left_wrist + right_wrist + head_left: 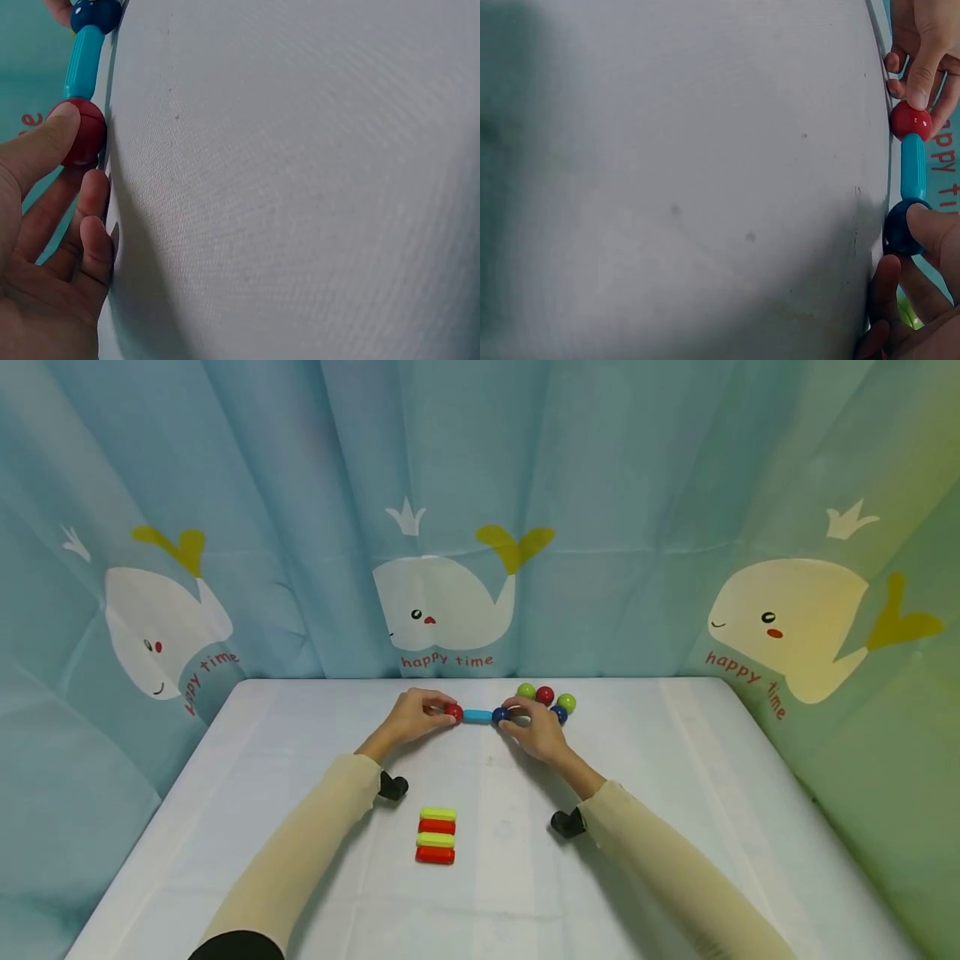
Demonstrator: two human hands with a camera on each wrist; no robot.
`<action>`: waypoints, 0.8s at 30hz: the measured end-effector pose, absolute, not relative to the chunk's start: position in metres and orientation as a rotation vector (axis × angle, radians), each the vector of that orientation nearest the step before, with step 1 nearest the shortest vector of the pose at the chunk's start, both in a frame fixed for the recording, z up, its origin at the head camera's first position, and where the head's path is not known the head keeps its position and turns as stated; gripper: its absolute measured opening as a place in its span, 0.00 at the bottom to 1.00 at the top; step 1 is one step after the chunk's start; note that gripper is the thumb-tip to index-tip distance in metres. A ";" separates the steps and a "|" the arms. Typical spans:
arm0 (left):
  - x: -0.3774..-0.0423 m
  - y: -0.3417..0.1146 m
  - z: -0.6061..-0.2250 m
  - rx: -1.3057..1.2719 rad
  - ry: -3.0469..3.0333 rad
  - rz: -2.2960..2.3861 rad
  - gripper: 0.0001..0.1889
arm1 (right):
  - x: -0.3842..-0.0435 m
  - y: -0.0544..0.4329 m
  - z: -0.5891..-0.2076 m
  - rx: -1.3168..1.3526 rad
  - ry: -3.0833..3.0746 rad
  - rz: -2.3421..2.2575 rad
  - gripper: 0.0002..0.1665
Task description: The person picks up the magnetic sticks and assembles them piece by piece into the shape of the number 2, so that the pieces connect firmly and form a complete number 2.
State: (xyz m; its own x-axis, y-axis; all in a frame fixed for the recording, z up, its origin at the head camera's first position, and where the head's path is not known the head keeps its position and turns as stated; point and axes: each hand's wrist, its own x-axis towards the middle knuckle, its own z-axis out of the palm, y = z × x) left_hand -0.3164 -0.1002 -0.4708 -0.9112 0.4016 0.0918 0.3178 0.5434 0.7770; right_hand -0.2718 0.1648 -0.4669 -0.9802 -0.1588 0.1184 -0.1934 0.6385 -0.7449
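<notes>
- L hand [417, 714] was pinching a shiny red plastic-looking ball [453, 713]; R hand [537, 729] had a shiny dark-blue plastic-looking ball [501, 716] pinched too
- light-blue ribbed plastic-looking rod [477, 716] sat btwn the balls, near the far edge of the white cloth-covered table [637, 760]; long axis ran L-R, hand to hand, abt equally near both tbh
- blue-green whale-print curtain [615, 485] said "happy time" in red; no brand I could read on the toys, fwiw
</notes>
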 end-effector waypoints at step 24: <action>-0.316 -0.102 -0.469 0.570 2.658 1.293 0.18 | -0.265 0.168 -0.452 0.463 -2.879 1.061 0.30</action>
